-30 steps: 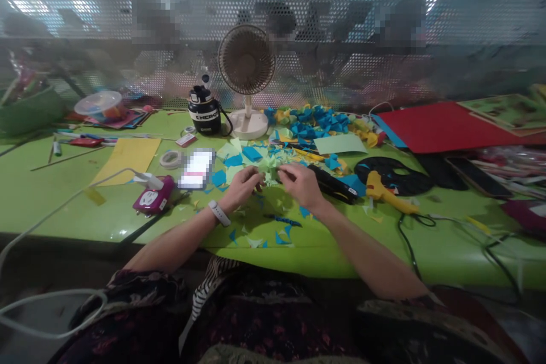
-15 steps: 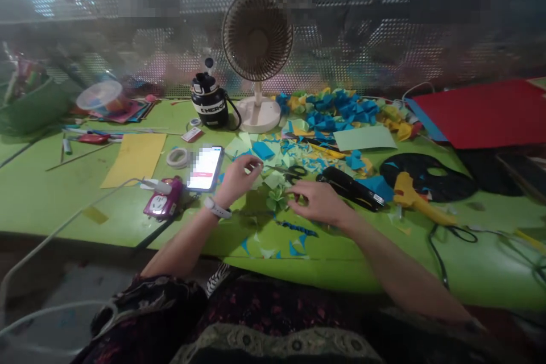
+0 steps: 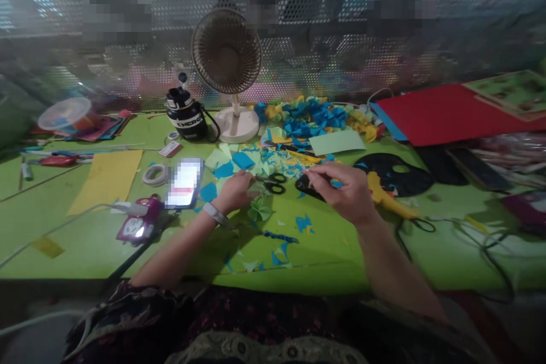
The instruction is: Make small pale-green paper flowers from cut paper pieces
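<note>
- Across the far side you face a perforated screen (image 3: pixel 149 74), with dim shapes behind it.
- Your green table (image 3: pixel 341 256) spreads in front of it, strewn with paper.
- At the far right you have a large red sheet (image 3: pixel 452 114).
- A pale fan (image 3: pixel 228 60) stands at the far middle, with a black bottle (image 3: pixel 187 116) to its left.
- Right of the fan's base sits a heap of folded paper (image 3: pixel 315 116), mostly blue and yellow.
- A flat yellow sheet (image 3: pixel 106 176) lies to your left.
- Your right hand (image 3: pixel 347 190) is raised over a partly covered black stapler (image 3: pixel 313 187), thumb and forefinger drawn together; you can't tell from here whether they pinch anything.
- Your left hand (image 3: pixel 234 190) is low over the table, fingers bent; its grip can't be told either.
- The yellow glue gun (image 3: pixel 388 199) lies right of your right hand.
- Black-handled scissors (image 3: pixel 268 183) lie just right of your left fingers.
- Your paper flower (image 3: pixel 259 210) is on the table at the near right of your left hand: pale green, with folded petals fanned around a middle, slightly blurred.
- A dark blue twisted strip (image 3: pixel 279 237) and small blue and pale scraps (image 3: pixel 279 256) lie nearer you.
</note>
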Available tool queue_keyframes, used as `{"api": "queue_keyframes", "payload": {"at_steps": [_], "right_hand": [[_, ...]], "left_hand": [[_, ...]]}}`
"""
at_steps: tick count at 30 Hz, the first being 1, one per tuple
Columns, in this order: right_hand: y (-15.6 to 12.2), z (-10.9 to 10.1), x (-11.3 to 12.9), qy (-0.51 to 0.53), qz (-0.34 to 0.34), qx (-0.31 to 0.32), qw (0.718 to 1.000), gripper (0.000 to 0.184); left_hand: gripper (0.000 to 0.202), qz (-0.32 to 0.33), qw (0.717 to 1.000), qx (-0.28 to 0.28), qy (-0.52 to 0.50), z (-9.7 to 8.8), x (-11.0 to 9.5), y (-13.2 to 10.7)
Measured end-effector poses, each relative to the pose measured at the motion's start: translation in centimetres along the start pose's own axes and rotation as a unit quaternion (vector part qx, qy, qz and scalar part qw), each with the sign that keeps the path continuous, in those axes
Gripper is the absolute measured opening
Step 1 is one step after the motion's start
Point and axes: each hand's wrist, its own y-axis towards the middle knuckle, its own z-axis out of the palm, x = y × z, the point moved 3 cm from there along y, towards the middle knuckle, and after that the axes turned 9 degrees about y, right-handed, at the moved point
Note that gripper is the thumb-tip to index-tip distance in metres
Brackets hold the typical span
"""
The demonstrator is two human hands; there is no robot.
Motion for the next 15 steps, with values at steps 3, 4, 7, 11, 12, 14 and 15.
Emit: {"api": "queue_keyframes", "payload": {"at_steps": [3,4,7,11,12,14,15], "right_hand": [[0.2,-0.4,0.2,0.014,0.082,0.012,0.996,0.022],[0.2,0.3,0.2,-0.01,0.101,0.05,0.994,0.022],[0.1,3.8,-0.7,-0.17,0.14,0.205,0.953,0.022],[-0.3,8.4,-2.5,-0.319,0.183,0.374,0.851,0.031],[-0.3,9.1,-2.9,-0.335,0.188,0.387,0.838,0.033],[0.0,9.9,-3.6,-0.354,0.195,0.391,0.827,0.034],[0.2,10.1,-3.9,-0.359,0.197,0.39,0.825,0.033]], "left_hand": [[0.015,-0.005,0.999,-0.001,-0.044,0.7,0.2,-0.1],[0.015,-0.005,0.999,-0.007,-0.054,0.8,0.2,-0.4],[0.027,-0.019,0.998,-0.039,-0.048,0.5,-0.2,-1.4],[0.037,-0.028,0.999,-0.024,-0.029,0.0,-1.0,-1.8],[0.038,-0.037,0.999,-0.015,-0.03,0.0,-1.0,-1.7],[0.047,-0.05,0.997,-0.001,-0.065,0.0,-0.8,-1.3],[0.048,-0.056,0.994,0.006,-0.089,0.1,-0.6,-1.1]]}}
